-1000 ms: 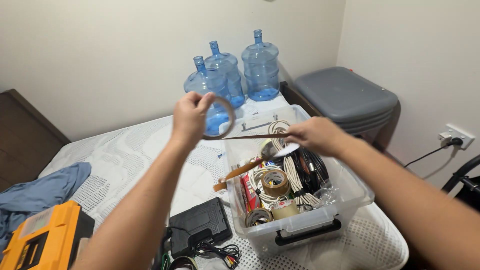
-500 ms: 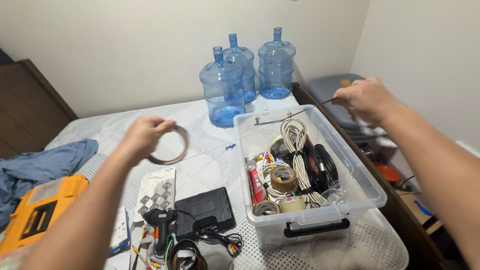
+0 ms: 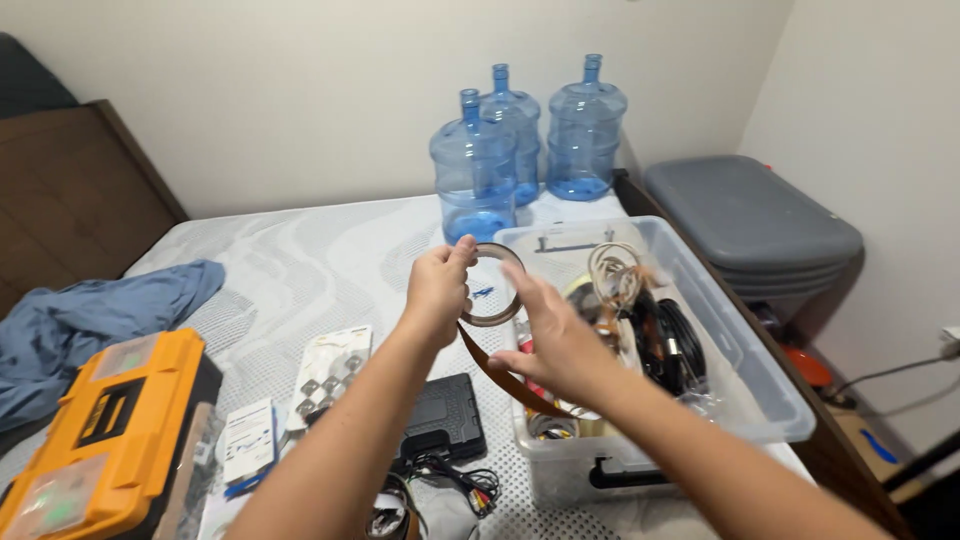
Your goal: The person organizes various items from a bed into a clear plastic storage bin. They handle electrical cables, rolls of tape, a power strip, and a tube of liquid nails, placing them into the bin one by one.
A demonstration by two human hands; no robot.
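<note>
Where hands (image 3: 500,320) meet: brown tape ring (image 3: 492,285).

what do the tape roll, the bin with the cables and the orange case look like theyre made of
Tape roll: glossy brown plastic film, probably packing tape; its loose strip shines. Bin: clear, slightly frosted plastic; the cables show through its walls. Orange case: hard moulded plastic, matte, with translucent lid windows.

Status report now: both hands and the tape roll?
Left hand grips brown tape roll. Right hand touches roll, loose tape strip hanging below. Clear storage bin directly beneath.
</note>
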